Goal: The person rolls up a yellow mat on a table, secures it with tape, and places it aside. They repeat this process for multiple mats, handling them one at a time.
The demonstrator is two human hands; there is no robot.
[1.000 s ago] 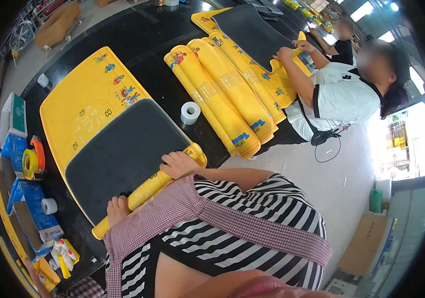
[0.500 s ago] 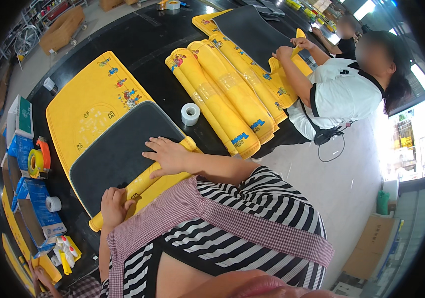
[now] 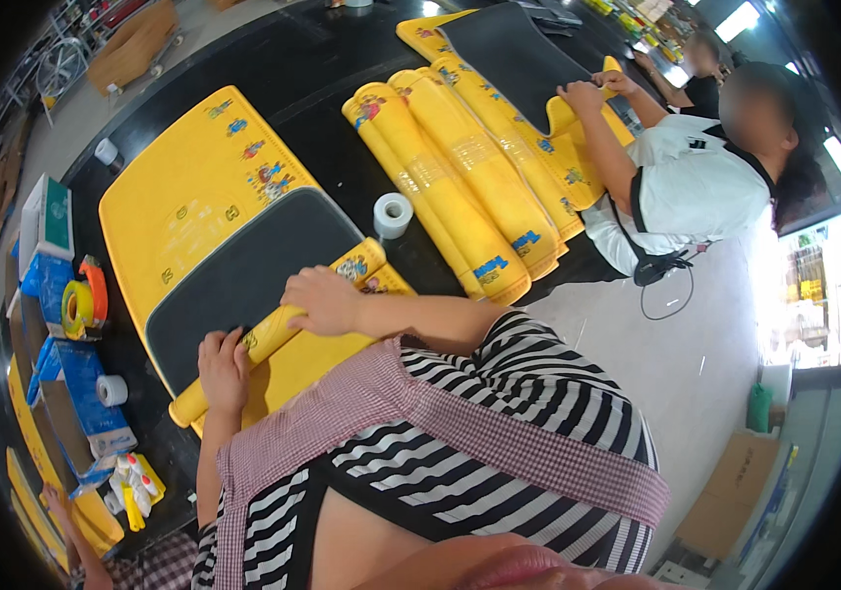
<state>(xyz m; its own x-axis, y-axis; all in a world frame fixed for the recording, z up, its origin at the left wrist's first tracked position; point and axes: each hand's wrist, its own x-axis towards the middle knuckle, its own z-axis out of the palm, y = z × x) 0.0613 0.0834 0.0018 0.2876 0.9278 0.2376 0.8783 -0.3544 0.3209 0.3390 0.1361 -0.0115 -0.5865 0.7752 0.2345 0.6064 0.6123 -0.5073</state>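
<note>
Curling over the yellow roll (image 3: 269,335), the right hand (image 3: 322,300), flatter half a second ago, now grasps it alongside the left hand (image 3: 223,370); the roll lies farther across the counter (image 3: 307,123), leaving less dark backing (image 3: 243,265) exposed.

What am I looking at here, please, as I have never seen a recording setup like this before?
There is no machine: these are a person's bare hands, seen from a wide fisheye camera worn on the head and looking down. The left hand and right hand lie on a yellow roll; whether they grip or only press is hard to tell. Beyond it, a dark sheet lies over a yellow mat on the black table. To the right are a white tape roll and rolled yellow mats; to the left, an orange tape dispenser. Farther right, a co-worker handles another yellow mat.
</note>
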